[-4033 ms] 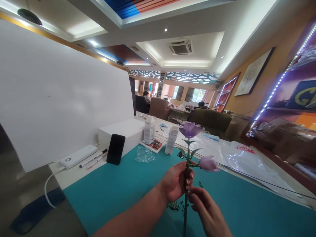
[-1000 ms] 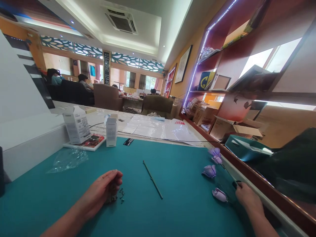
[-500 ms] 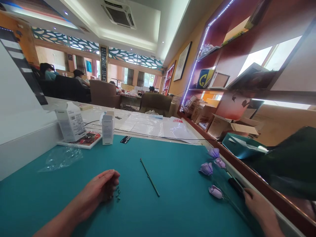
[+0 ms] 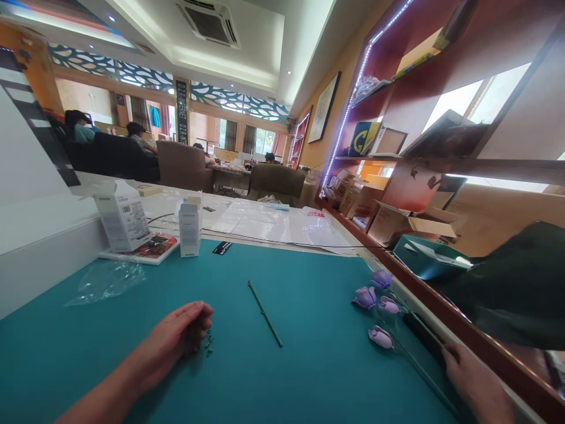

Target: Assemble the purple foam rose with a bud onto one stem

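Now left hand (image 4: 174,335) beside green bits (image 4: 208,344), right hand (image 4: 474,386) near flowers (image 4: 365,298).

A large yellow "G" stands out on the blue sign (image 4: 364,139) on the shelf. The dark pillar (image 4: 182,105) carries white vertical lettering, too small to read for certain. The white box (image 4: 121,224) shows a barcode and fine print, and the smaller carton (image 4: 189,230) has fine print too. The black tag (image 4: 222,248) and the red label (image 4: 316,214) are also illegible.
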Action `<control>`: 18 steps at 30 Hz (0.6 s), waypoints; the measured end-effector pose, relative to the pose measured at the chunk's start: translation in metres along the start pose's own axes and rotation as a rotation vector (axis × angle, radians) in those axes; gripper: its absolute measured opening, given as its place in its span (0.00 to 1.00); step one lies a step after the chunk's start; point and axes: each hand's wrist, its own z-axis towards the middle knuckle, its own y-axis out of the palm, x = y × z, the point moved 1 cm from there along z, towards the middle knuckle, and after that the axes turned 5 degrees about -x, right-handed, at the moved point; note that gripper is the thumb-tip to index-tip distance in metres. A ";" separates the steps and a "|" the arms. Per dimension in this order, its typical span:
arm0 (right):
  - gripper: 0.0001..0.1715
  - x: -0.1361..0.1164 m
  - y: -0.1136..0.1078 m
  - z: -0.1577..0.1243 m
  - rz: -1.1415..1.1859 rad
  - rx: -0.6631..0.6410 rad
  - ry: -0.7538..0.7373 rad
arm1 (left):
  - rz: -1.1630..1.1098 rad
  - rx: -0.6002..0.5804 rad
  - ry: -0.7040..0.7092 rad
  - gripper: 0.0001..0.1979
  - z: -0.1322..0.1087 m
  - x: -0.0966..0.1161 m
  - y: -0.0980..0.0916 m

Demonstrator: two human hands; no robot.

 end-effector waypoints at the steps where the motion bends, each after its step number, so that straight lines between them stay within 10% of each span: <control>1: 0.23 0.001 0.001 -0.001 -0.007 0.015 -0.011 | 0.000 -0.003 0.001 0.15 0.000 0.000 0.000; 18: 0.22 0.001 0.010 -0.005 -0.086 0.053 -0.089 | -0.008 -0.012 0.016 0.18 -0.005 0.007 0.006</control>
